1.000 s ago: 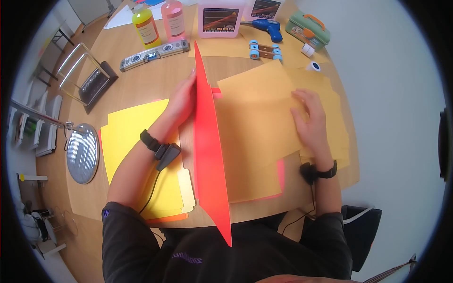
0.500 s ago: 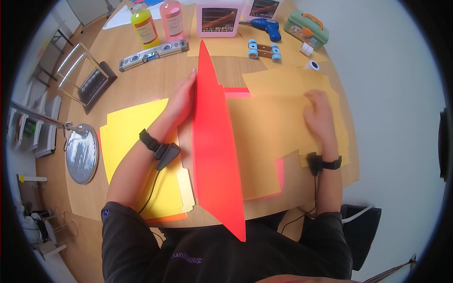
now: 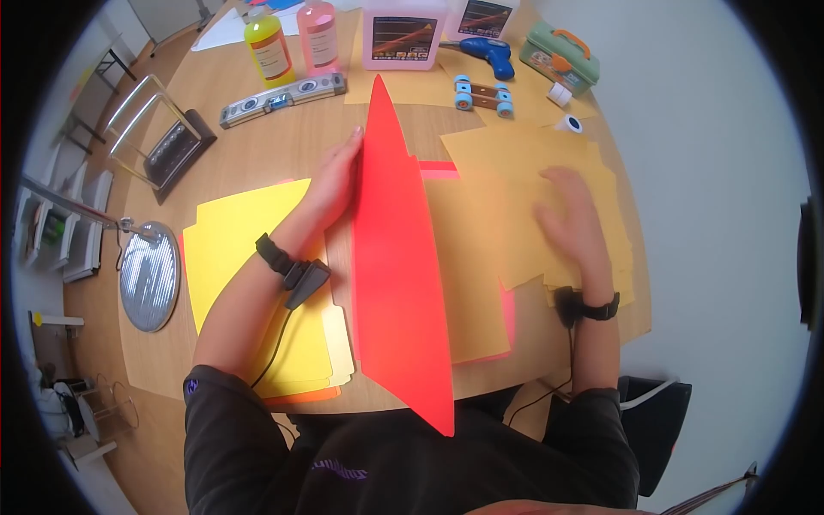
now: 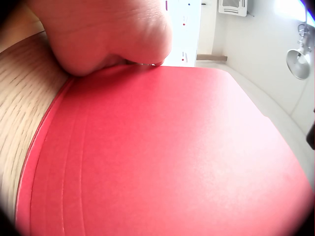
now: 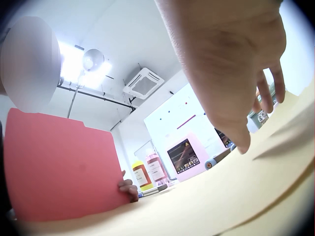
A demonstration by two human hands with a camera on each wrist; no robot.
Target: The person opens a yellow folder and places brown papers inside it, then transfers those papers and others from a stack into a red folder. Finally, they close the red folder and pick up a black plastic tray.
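A red folder (image 3: 399,257) stands with its cover raised on the table. My left hand (image 3: 335,180) holds that cover from the outer side; in the right wrist view its fingers (image 5: 129,189) curl round the far edge. Tan sheets of paper (image 3: 472,283) lie on the folder's other half, whose pink edge (image 3: 510,322) peeks out. More tan paper (image 3: 601,215) overlaps them and spreads to the right. Over this paper is my right hand (image 3: 573,219), slightly blurred, its fingers loosely extended and holding nothing; its thumb points down toward the paper in the right wrist view.
Yellow folders (image 3: 257,283) lie stacked on the left. Behind them stand a Newton's cradle (image 3: 167,150) and a round ribbed disc (image 3: 149,276). At the back are a spirit level (image 3: 283,99), bottles (image 3: 269,51), a jug (image 3: 402,39), a blue power tool (image 3: 487,56), a toy car (image 3: 483,96) and a green box (image 3: 560,56).
A tan sheet has slid right with my right hand, which has since come slightly back left. The red cover leans further right, while my left hand stays nearly in place.
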